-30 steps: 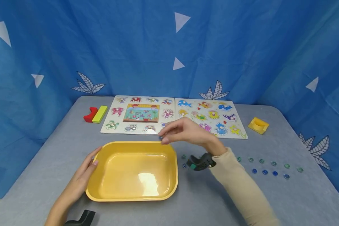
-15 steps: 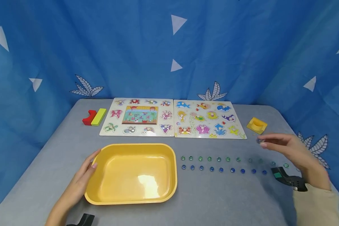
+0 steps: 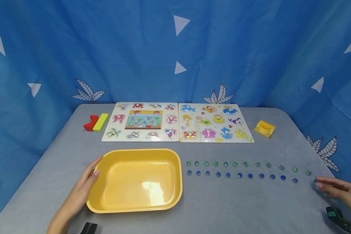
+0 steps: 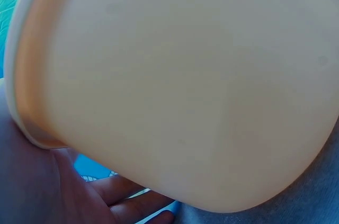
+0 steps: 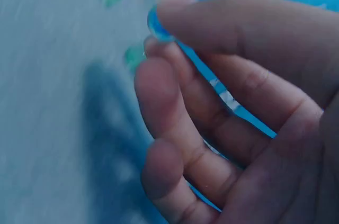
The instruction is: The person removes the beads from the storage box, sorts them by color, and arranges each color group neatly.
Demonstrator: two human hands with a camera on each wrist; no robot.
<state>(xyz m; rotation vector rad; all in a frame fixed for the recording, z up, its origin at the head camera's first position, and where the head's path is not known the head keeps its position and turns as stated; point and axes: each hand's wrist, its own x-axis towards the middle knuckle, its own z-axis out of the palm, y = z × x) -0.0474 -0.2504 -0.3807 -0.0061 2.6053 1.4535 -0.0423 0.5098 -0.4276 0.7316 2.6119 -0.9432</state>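
My left hand [image 3: 81, 190] holds the left side of a yellow plastic tray [image 3: 178, 201], thumb at the rim and fingers along the outer wall. In the left wrist view the tray wall [image 4: 175, 86] fills most of the picture. At the far right, my right hand [image 3: 340, 191] pinches a small blue glass bead [image 5: 158, 25] between thumb and fingertip, low over the table. That bead is at the right end of a row of blue glass beads [image 3: 261, 175]. Behind them runs a row of green glass beads [image 3: 245, 164].
Two puzzle boards with sea animals, a left one [image 3: 112, 125] and a right one [image 3: 216, 123], lie behind the tray. Red [image 3: 91, 123] and lime-green [image 3: 100, 122] blocks sit at the back left, a yellow block [image 3: 264, 128] at the back right. A blue curtain [image 3: 152, 65] borders the table.
My right hand has swung from above the tray's right back corner to the far right, carrying the bead and lowering it near the blue row's end. My left hand stays at the tray.
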